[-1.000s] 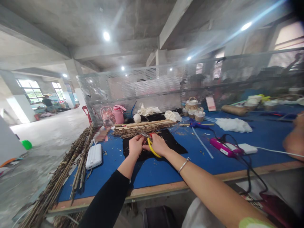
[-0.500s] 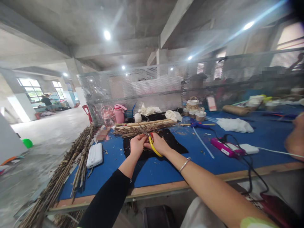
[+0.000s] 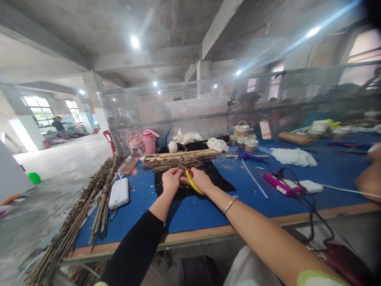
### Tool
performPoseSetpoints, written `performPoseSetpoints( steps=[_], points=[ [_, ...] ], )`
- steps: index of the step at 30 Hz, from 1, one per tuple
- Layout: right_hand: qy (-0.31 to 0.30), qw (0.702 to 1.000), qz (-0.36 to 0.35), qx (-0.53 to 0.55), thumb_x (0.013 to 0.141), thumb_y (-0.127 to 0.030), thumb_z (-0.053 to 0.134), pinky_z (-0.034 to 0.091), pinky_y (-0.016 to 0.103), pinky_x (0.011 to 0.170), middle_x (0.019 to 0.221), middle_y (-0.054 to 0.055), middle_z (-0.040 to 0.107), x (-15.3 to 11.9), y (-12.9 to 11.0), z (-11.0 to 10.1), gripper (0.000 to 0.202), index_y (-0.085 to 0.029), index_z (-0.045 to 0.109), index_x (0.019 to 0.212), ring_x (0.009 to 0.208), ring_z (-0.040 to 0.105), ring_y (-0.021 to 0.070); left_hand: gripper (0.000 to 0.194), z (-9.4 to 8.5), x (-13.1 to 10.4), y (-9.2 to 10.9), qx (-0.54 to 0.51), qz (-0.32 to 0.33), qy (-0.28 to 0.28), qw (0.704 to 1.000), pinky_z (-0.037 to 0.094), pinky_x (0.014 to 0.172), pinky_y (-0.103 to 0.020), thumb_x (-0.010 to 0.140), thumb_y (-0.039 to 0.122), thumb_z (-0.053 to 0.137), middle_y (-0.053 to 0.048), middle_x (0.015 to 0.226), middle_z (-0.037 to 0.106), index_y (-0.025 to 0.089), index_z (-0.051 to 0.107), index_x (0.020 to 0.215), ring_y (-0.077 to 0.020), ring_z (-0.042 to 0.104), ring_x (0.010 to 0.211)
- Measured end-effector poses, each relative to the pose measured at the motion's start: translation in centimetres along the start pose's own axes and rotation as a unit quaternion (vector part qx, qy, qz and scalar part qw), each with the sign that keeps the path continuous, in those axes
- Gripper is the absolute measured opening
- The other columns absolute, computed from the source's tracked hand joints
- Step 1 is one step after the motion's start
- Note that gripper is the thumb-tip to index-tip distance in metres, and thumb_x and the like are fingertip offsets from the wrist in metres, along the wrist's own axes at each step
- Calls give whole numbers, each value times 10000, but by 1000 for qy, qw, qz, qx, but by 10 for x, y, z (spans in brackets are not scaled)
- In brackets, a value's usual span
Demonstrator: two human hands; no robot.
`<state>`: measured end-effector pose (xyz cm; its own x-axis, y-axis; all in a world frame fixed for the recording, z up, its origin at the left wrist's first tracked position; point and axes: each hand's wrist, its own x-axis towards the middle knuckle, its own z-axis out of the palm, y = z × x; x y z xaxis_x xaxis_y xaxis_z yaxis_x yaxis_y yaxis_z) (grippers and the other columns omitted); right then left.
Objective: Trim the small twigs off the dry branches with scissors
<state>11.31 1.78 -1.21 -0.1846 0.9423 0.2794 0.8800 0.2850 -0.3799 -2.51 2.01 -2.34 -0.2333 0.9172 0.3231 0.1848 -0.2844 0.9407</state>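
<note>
Over a black cloth [image 3: 223,182] on the blue table, my two hands are close together. My right hand [image 3: 199,180] is wrapped round scissors [image 3: 193,183] with yellow handles, their blades pointing up and to the left. The fingers of my left hand [image 3: 171,179] are pinched together beside the scissors; what they hold is too small to make out. Just behind the hands lies a pile of thin dry twigs [image 3: 160,163], with pale sticks [image 3: 178,154] along its back.
Long dry stalks [image 3: 86,198] and a white power bank [image 3: 119,193] are at the left. A magenta power strip [image 3: 279,184], a blue glue gun [image 3: 251,157] and another person's arm [image 3: 369,178] are at the right. A perforated metal screen [image 3: 178,103] stands behind.
My hands have stayed over the black cloth, with the scissors still in my right hand. Their fingers have shifted only slightly.
</note>
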Motion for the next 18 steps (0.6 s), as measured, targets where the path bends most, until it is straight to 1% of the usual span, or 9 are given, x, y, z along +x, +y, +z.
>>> performPoseSetpoints(
  steps=[4, 7, 12, 15, 18],
  points=[
    [0, 1000, -18, 4, 658, -678, 529, 379, 275, 659, 924, 104, 622, 0, 3, 2, 585, -182, 474, 963, 867, 598, 251, 220, 1, -1, 3, 14, 1, 0, 1000, 453, 588, -228, 685, 287, 596, -62, 700, 687, 133, 698, 804, -146, 606, 617],
    [-2, 999, -36, 19, 653, -654, 557, 381, 277, 671, 969, 110, 601, 0, 5, 3, 596, -173, 456, 989, 893, 588, 242, 219, 1, -1, 4, 13, -4, -4, 1000, 456, 582, -228, 675, 283, 602, -61, 693, 685, 132, 697, 802, -148, 607, 618],
    [30, 998, -60, 4, 622, -636, 600, 378, 302, 740, 995, 118, 572, 1, 5, 2, 604, -160, 468, 970, 958, 557, 252, 211, 1, -2, 6, -11, -22, -4, 1000, 455, 551, -225, 670, 266, 599, -69, 674, 676, 112, 689, 783, -143, 596, 588],
    [42, 997, -59, -1, 620, -642, 596, 378, 307, 749, 1010, 119, 571, 1, 4, 2, 610, -160, 468, 971, 962, 556, 256, 201, 1, -3, 10, -1, -15, -11, 1000, 444, 535, -217, 676, 259, 595, -61, 646, 670, 114, 694, 776, -135, 585, 571],
    [28, 999, -34, 4, 640, -661, 560, 387, 297, 698, 953, 109, 601, -1, 2, 2, 598, -165, 463, 959, 897, 587, 257, 188, -1, -4, 15, -1, -1, -23, 1000, 436, 531, -207, 683, 248, 593, -52, 632, 667, 118, 698, 770, -128, 578, 565]
  ],
)
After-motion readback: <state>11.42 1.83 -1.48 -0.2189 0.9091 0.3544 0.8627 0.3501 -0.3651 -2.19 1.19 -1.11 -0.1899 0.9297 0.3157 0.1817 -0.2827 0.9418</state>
